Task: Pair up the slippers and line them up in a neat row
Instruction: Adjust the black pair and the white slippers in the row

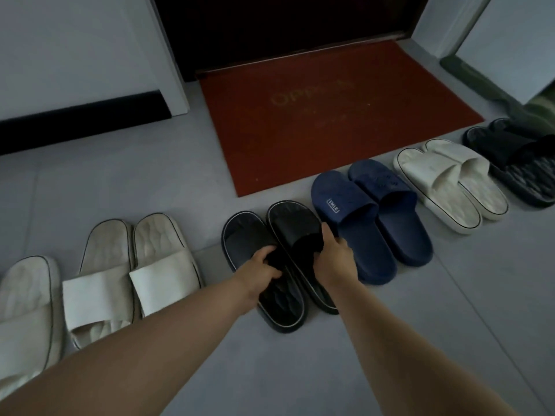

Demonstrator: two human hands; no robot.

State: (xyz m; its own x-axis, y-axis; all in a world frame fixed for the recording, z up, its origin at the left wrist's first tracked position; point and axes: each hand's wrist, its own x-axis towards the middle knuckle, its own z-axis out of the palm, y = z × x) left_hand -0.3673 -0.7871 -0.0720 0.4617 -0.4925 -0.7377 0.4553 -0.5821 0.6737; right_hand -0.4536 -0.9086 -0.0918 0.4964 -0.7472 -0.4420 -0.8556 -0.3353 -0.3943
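Black slippers [288, 226] lie touching, just off the near-left corner of the red doormat [300, 130]. The left hand [261, 273] curls round one strap, the right hand [336, 261] round the other. Blue slippers [375, 223] sit by the mat's near edge.

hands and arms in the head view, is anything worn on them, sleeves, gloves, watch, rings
The left hand and right hand wear no gloves. Both forearms are uncovered right to the frame edge: no sleeves, watch or bracelet in view. No rings show, though some fingers are partly hidden and the light is dim.
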